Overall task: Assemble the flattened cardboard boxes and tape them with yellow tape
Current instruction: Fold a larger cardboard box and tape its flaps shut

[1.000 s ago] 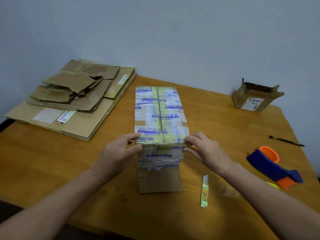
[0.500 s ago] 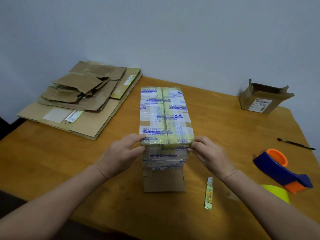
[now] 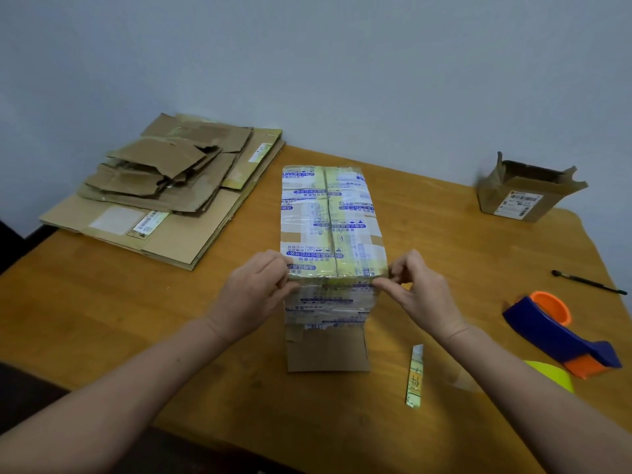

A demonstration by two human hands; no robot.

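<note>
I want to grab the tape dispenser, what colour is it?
Dark blue tape dispenser with orange core and tip, seen best in the head view.

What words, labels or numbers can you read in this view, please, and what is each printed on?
Loose tape strip: one large character, apparently "件"; the rest is unreadable.
Taped box: rows of blue Chinese print and small pictograms, too blurred to read.
Flattened cardboard: a sticker with a barcode and fine print, too small to read.
Small open box: a sticker with barcodes and a red mark, too small to read.
</note>
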